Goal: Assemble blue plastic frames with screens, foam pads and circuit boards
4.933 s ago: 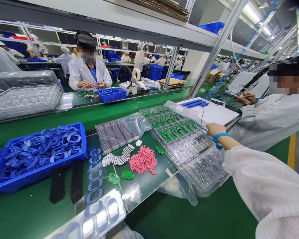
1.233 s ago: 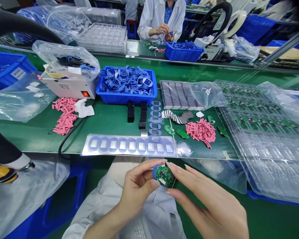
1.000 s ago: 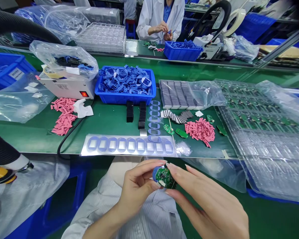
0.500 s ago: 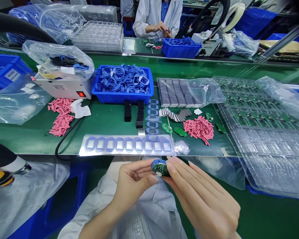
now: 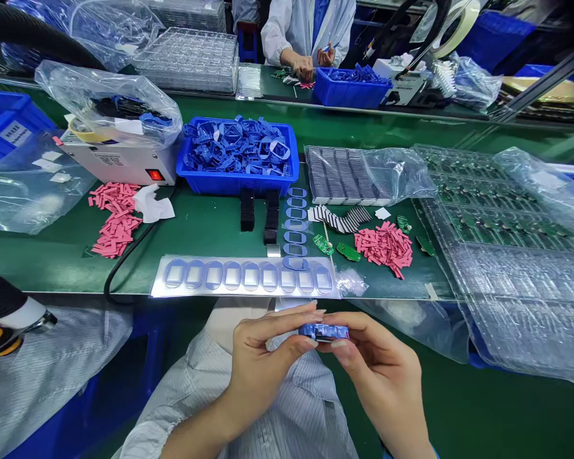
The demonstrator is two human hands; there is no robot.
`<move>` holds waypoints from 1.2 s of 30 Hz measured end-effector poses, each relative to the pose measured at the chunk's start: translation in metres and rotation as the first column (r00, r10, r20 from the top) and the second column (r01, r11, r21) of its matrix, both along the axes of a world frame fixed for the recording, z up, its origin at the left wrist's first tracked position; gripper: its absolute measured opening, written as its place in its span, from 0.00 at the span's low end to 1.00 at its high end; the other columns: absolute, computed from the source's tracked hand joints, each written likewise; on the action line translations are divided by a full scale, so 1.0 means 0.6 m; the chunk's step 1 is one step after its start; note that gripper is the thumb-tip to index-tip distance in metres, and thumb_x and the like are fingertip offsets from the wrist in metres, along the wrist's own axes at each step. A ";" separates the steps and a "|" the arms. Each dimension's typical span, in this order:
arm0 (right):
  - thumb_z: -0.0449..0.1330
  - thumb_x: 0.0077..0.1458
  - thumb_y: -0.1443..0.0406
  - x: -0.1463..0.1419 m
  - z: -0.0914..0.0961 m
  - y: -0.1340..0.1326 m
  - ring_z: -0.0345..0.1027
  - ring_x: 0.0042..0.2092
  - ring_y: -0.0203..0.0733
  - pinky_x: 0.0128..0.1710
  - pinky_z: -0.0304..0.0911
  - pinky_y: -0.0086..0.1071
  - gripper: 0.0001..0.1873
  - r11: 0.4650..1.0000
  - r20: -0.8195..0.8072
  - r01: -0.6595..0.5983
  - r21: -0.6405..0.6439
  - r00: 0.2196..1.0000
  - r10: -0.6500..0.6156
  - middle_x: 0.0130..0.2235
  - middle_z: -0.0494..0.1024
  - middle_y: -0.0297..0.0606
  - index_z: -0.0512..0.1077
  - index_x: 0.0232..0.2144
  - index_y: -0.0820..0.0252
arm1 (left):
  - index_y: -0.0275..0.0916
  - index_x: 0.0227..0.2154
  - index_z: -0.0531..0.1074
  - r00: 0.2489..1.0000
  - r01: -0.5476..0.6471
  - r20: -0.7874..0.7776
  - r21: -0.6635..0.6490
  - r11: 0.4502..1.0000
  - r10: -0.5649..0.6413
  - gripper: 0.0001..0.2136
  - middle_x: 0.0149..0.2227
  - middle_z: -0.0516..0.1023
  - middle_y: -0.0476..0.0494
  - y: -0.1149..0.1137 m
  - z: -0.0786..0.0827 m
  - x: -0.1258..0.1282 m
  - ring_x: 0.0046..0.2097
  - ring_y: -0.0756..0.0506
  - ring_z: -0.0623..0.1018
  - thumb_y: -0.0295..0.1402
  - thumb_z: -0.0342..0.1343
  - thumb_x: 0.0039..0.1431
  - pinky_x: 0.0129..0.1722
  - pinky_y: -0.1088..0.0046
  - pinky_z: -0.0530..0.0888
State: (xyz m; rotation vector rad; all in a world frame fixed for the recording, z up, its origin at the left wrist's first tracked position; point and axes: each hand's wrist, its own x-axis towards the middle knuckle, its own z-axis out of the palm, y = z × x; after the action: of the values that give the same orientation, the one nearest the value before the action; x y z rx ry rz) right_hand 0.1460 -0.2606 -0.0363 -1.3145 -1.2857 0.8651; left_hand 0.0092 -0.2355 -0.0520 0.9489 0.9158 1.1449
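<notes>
So I've got a small blue plastic part pinched between both hands, up in the air over my lap, just off the near edge of the tabletop. My left fingers are clamped on one end and my right fingers on the other, thumbs on the side facing me. It's edge-on from here, so I honestly can't tell what's sitting inside it.

Right ahead of my fingers there's a silvery sheet with a row of bluish ovals on it, and a column of oval rings runs away from it. Ahead and a bit right of my fingers are a green circuit board and a heap of pink strips, just beside each other. Well off to the right are clear trays, green boards showing in the far rows. Ahead and left, farther out, is a blue bin full of blue parts, with a white box next to it, red switch lit
</notes>
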 end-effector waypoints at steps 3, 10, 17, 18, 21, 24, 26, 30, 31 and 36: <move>0.63 0.54 0.58 0.000 -0.003 -0.001 0.77 0.26 0.39 0.24 0.74 0.24 0.09 1.000 -0.012 0.002 0.029 1.000 -0.002 0.29 0.82 0.37 0.77 0.32 0.57 | 0.51 0.34 0.81 0.999 0.008 -0.037 0.065 0.998 -0.005 0.07 0.36 0.84 0.47 -0.001 0.002 -0.004 0.44 0.39 0.82 0.33 0.64 0.51 0.47 0.63 0.78; 0.63 0.54 0.63 -0.002 -0.003 -0.008 0.75 0.22 0.35 0.20 0.71 0.20 0.03 0.998 -0.051 0.010 0.060 0.999 -0.007 0.25 0.81 0.31 0.77 0.31 0.55 | 0.50 0.34 0.81 0.996 0.078 -0.056 0.076 0.994 -0.074 0.07 0.33 0.85 0.47 -0.006 0.007 -0.012 0.35 0.42 0.84 0.33 0.63 0.52 0.37 0.70 0.80; 0.62 0.54 0.65 0.006 -0.017 0.004 0.76 0.22 0.39 0.23 0.74 0.23 0.02 0.990 -0.267 -0.080 -0.115 0.963 0.047 0.23 0.81 0.31 0.76 0.31 0.55 | 0.46 0.36 0.82 0.991 0.098 -0.076 -0.112 0.989 -0.107 0.08 0.35 0.85 0.45 -0.002 -0.001 -0.012 0.38 0.42 0.83 0.36 0.62 0.53 0.40 0.71 0.79; 0.62 0.54 0.65 0.007 -0.019 0.004 0.76 0.22 0.39 0.24 0.74 0.23 0.02 0.988 -0.278 -0.097 -0.122 0.959 0.060 0.23 0.81 0.31 0.76 0.31 0.56 | 0.46 0.36 0.82 0.992 0.089 -0.078 -0.128 0.988 -0.099 0.08 0.36 0.85 0.45 -0.001 -0.004 -0.011 0.38 0.42 0.84 0.36 0.63 0.53 0.40 0.72 0.79; 0.62 0.55 0.63 0.009 -0.023 -0.003 0.78 0.26 0.40 0.27 0.74 0.24 0.04 0.980 -0.305 -0.137 -0.142 0.948 0.089 0.27 0.82 0.34 0.75 0.33 0.56 | 0.46 0.34 0.82 0.996 0.050 -0.070 -0.152 0.987 -0.061 0.07 0.35 0.85 0.46 0.000 -0.012 -0.011 0.37 0.43 0.84 0.37 0.64 0.51 0.38 0.75 0.79; 0.61 0.56 0.63 0.008 -0.029 -0.019 0.79 0.31 0.39 0.32 0.76 0.27 0.11 0.967 -0.319 -0.122 -0.222 0.947 0.046 0.33 0.83 0.35 0.72 0.43 0.53 | 0.45 0.35 0.82 0.996 0.051 -0.069 -0.147 0.988 -0.062 0.08 0.33 0.86 0.46 -0.001 -0.020 -0.011 0.35 0.46 0.84 0.38 0.63 0.52 0.36 0.79 0.78; 0.60 0.57 0.64 0.007 -0.033 -0.030 0.79 0.33 0.39 0.36 0.76 0.28 0.12 0.961 -0.314 -0.106 -0.255 0.949 0.022 0.36 0.82 0.35 0.72 0.45 0.51 | 0.45 0.36 0.82 0.995 0.064 -0.066 -0.141 0.988 -0.074 0.09 0.33 0.86 0.46 -0.003 -0.024 -0.010 0.35 0.47 0.84 0.38 0.62 0.53 0.36 0.80 0.78; 0.60 0.57 0.65 0.005 -0.038 -0.034 0.79 0.32 0.39 0.35 0.76 0.29 0.12 0.967 -0.342 -0.068 -0.247 0.940 -0.021 0.31 0.81 0.31 0.71 0.45 0.50 | 0.44 0.35 0.82 0.998 0.051 -0.022 -0.155 0.987 -0.056 0.08 0.33 0.86 0.47 -0.005 -0.029 -0.004 0.35 0.48 0.83 0.37 0.62 0.54 0.36 0.83 0.77; 0.61 0.57 0.64 0.006 -0.038 -0.032 0.78 0.30 0.39 0.34 0.76 0.29 0.14 0.965 -0.366 -0.065 -0.255 0.930 -0.034 0.29 0.81 0.31 0.70 0.46 0.49 | 0.44 0.36 0.82 0.998 0.062 -0.001 -0.159 0.985 -0.062 0.08 0.31 0.86 0.48 -0.005 -0.029 -0.004 0.35 0.49 0.83 0.37 0.61 0.55 0.35 0.84 0.76; 0.59 0.58 0.63 0.015 -0.036 -0.022 0.78 0.28 0.37 0.31 0.74 0.25 0.15 0.944 -0.469 -0.173 -0.282 0.883 0.022 0.26 0.80 0.30 0.67 0.48 0.49 | 0.50 0.47 0.76 0.984 0.177 0.009 0.020 0.984 -0.177 0.20 0.39 0.85 0.51 -0.008 -0.028 -0.009 0.39 0.49 0.82 0.32 0.66 0.49 0.41 0.80 0.77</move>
State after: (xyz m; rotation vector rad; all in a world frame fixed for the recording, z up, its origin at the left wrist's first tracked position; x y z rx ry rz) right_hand 0.1552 -0.2738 -0.0577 -1.1904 -0.8625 1.4098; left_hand 0.0040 -0.2403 -0.0690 1.0182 0.7957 1.0079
